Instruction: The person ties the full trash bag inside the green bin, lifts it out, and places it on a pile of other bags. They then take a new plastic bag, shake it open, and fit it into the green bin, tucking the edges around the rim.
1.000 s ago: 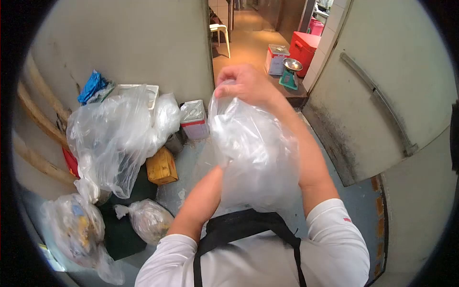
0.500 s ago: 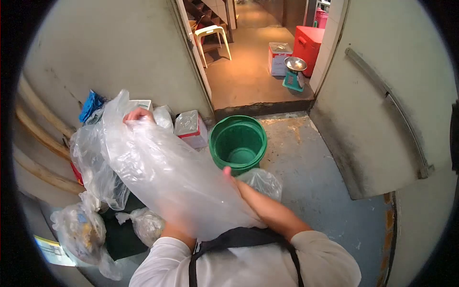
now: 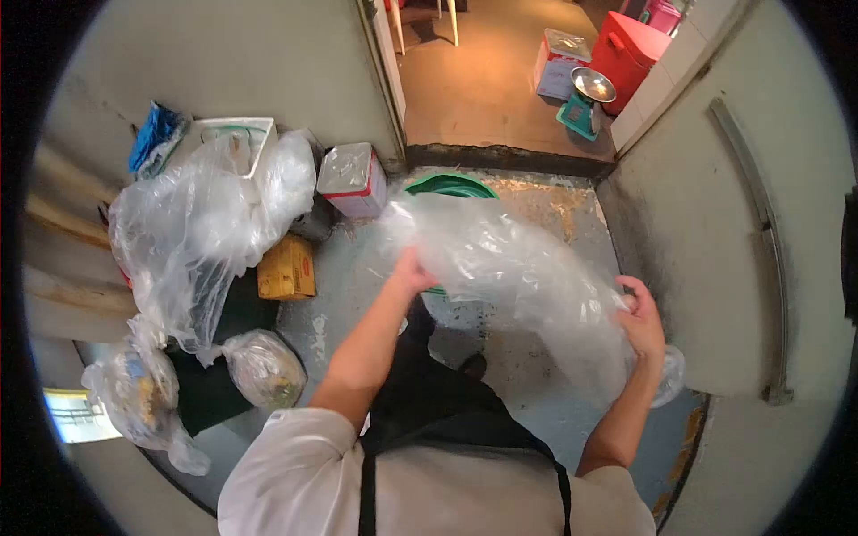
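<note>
A large clear plastic bag (image 3: 518,259) is stretched between my two hands in front of my body. My left hand (image 3: 414,270) is closed on its left part, the fingers partly hidden by the plastic. On the right, my right hand (image 3: 640,320) grips the bag's other side with bent fingers. Beneath the bag stands a green bucket (image 3: 451,185); only its back rim and a little of its near edge show. Another clear plastic bag (image 3: 670,375) lies on the floor beside my right forearm.
Loose clear bags (image 3: 192,223), a white basket (image 3: 259,138), a yellow box (image 3: 287,268) and a square tin (image 3: 352,180) sit at left. Filled bags (image 3: 264,368) are nearer. Beyond the raised step (image 3: 509,161) are a scale (image 3: 585,103) and a red cooler (image 3: 628,58). A door stands right.
The held bag has swung from the left to the right, now across the bucket. My right hand has moved right and closed on it; my left hand is lower and further right. The view has shifted.
</note>
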Demonstrator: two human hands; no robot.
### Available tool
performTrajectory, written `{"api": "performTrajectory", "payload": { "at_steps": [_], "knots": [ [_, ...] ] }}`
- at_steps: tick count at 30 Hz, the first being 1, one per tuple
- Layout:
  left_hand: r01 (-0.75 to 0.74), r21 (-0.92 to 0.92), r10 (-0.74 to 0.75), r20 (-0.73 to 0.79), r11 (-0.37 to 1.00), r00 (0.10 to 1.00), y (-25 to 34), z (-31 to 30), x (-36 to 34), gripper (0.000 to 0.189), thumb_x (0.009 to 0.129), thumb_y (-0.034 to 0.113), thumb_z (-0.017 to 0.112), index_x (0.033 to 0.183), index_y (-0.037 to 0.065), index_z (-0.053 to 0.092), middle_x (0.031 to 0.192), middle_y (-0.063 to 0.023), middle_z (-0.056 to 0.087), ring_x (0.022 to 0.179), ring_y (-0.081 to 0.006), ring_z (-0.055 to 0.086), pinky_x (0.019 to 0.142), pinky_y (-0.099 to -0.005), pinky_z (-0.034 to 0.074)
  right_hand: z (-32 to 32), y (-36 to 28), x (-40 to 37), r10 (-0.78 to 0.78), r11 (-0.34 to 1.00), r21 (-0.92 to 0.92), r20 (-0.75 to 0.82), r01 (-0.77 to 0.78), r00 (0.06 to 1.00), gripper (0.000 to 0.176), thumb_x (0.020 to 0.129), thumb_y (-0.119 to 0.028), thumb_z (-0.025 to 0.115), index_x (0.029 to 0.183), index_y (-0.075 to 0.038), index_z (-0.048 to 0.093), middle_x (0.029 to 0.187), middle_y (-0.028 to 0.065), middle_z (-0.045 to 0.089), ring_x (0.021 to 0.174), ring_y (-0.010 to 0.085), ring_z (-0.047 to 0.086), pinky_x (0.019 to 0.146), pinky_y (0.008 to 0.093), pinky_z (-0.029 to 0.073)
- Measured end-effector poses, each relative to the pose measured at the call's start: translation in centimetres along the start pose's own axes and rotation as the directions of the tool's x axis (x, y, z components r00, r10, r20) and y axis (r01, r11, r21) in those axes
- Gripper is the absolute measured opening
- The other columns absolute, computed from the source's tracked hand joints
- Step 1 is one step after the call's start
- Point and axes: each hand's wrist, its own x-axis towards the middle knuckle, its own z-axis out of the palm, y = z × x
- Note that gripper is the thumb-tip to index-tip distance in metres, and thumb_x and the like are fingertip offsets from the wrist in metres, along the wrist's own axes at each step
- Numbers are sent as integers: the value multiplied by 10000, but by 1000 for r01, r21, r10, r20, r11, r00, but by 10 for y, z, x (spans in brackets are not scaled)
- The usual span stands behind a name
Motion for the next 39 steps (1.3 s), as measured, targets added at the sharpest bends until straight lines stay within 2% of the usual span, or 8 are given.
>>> {"api": "performTrajectory", "payload": {
  "at_steps": [3, 13, 17, 21, 26, 31, 35, 39],
  "knots": [
    [127, -118, -117, 92, 985, 989, -15, 1, 49, 538, 920, 390, 422, 1344, 61, 439, 1334, -176, 495, 1186, -387, 496, 1011, -594, 348, 18, -7, 31, -30, 987, -159, -23, 26, 999, 318, 751, 38, 624, 1066, -5, 615, 938, 29, 656, 829, 104, 605, 765, 260, 486],
    [268, -22, -190, -763, 963, 618, 8, -84, 49, 884, 870, 685, 367, 1490, 115, 101, 1533, -173, 145, 1360, -446, 199, 1083, -596, 159, 236, 114, 315, 393, 182, -980, -9, -87, 919, 409, 761, -313, 682, 1036, -11, 650, 1039, 269, 618, 1014, 365, 596, 902, 392, 465],
    [238, 151, -58, -718, 959, 693, 47, -65, 6, 847, 873, 635, 454, 1459, 89, 177, 1515, -167, 174, 1251, -373, 340, 962, -469, 367, 320, 86, 371, -332, 0, -997, 69, 73, 941, 668, 775, -473, 687, 1221, 2, 540, 1170, 262, 573, 1091, 366, 565, 950, 409, 435],
    [67, 313, 170, -671, 947, 722, 41, -91, 1, 795, 857, 590, 540, 1381, 46, 290, 1463, -149, 270, 1063, -269, 452, 811, -374, 410, 304, -21, 403, -28, 525, -850, 45, 53, 999, 599, 815, -416, 667, 1245, -20, 540, 1217, 216, 573, 1116, 370, 556, 955, 397, 435],
    [54, 460, 268, -604, 886, 750, 54, -35, 2, 932, 795, 494, 684, 1405, -30, 214, 1419, -234, 283, 1171, -307, 444, 989, -376, 353, 225, 38, 411, 78, 418, -907, -12, -43, 997, 720, 750, -413, 735, 1321, -63, 473, 1265, 250, 527, 1177, 371, 513, 970, 415, 418],
    [-10, 922, 764, -316, 388, 562, 62, 7, 57, 963, 727, 331, 765, 1412, -17, 184, 1364, -287, 342, 1240, -352, 411, 1041, -410, 323, 242, 124, 360, 101, 15, -994, 110, 109, 989, 1105, 595, -382, 838, 1468, -142, 205, 1473, 213, 268, 1367, 359, 261, 1083, 578, 189],
    [239, 796, 522, -558, 556, 646, 98, -10, 109, 834, 743, 161, 719, 1390, 12, 216, 1227, -239, 515, 1103, -339, 537, 967, -388, 413, 259, 180, 357, 5, 149, -968, 204, 201, 979, 1035, 632, -330, 818, 1461, -147, 226, 1335, 196, 435, 1257, 372, 387, 1068, 579, 209],
    [270, 907, 789, -415, 323, 453, 55, -132, 93, 709, 770, 65, 645, 1367, 28, 266, 1148, -171, 587, 975, -286, 608, 902, -380, 465, 244, 205, 364, 45, 198, -973, 133, 122, 990, 656, 772, -223, 698, 1341, -84, 401, 1144, 192, 549, 1094, 373, 489, 967, 524, 350]
  ]
}}
